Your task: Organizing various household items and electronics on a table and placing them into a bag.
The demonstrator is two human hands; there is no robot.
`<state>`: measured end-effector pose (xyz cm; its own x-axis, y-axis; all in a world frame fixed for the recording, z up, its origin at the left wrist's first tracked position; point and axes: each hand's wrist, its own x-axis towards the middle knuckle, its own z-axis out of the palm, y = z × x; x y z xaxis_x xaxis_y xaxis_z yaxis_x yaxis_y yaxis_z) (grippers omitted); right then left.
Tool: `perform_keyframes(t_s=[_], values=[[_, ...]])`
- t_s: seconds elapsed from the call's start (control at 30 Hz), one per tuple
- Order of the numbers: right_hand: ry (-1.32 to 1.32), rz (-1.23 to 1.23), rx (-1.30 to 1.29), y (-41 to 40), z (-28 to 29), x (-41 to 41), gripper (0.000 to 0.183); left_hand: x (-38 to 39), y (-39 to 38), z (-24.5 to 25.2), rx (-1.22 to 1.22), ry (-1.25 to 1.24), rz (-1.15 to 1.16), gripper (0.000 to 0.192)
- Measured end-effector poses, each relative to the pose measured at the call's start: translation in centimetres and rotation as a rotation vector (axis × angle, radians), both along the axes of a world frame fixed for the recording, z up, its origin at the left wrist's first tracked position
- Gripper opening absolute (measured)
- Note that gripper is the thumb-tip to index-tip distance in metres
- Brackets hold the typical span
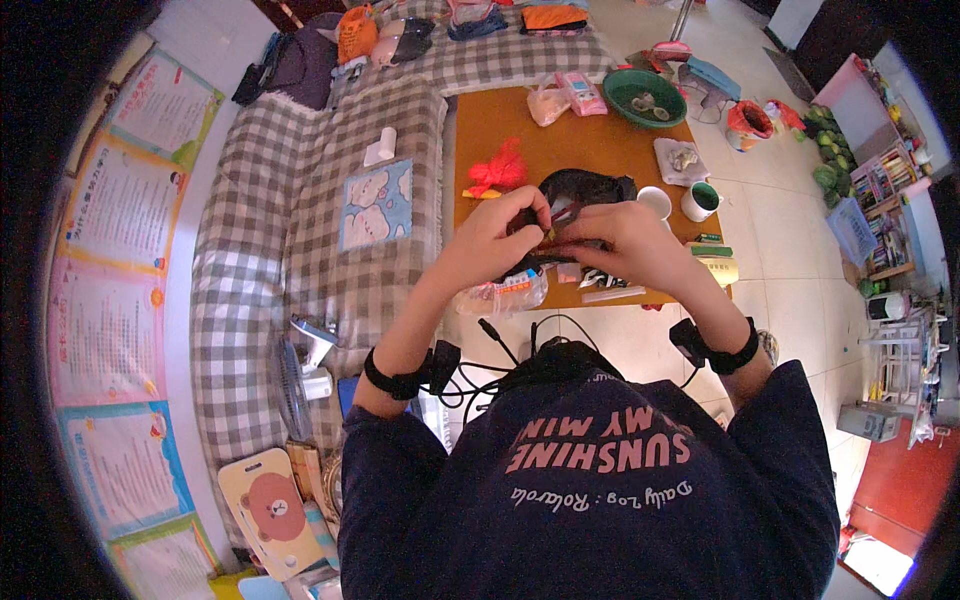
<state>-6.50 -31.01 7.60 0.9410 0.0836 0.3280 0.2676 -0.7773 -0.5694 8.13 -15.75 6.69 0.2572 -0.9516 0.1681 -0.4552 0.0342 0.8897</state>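
Over the near half of a brown table (510, 116), my left hand (504, 234) and my right hand (624, 238) meet with curled fingers. Thumb and forefinger of my left hand come close together. Thin reddish-brown strips and a tiny yellow piece show between the fingertips; what each hand grips is too small to tell. A black pouch or bag (581, 182) lies right beyond and partly under the hands, its near side hidden. Below my left hand is a clear plastic package (499, 295). Small black-and-white items (602, 280) lie under my right hand, near a white strip (613, 295).
A red plastic bag (501, 166) lies left of the pouch. Rightward stand a white cup (655, 201) and a green-lined mug (702, 202). Green boxes (711, 251) lie at the right edge, a green basin (626, 94) at the far corner. Black cables (499, 337) hang before my chest.
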Motion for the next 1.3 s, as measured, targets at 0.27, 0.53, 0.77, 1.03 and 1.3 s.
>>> perform_keyframes(t_s=[0.27,0.53,0.77,1.03,1.3], values=[[0.036,-0.086,-0.331,-0.9,-1.3,0.7,0.023,4.5,3.0,-1.2,0.057,0.037,-0.093,0.014],[-0.023,-0.204,-0.326,0.2,-6.5,2.1,0.016,7.0,5.4,-7.2,0.086,-0.061,-0.098,0.017],[0.13,-0.306,-0.248,-0.3,-13.3,-2.7,0.015,10.9,4.7,-22.3,0.503,0.204,0.284,0.037],[0.261,-0.511,-0.193,1.7,-13.4,-6.0,0.016,11.2,2.6,-36.2,0.388,-0.552,0.254,0.088],[0.376,-0.659,-0.09,4.1,-13.9,-6.8,0.015,9.9,-0.1,-36.5,0.628,-0.685,0.218,0.088]])
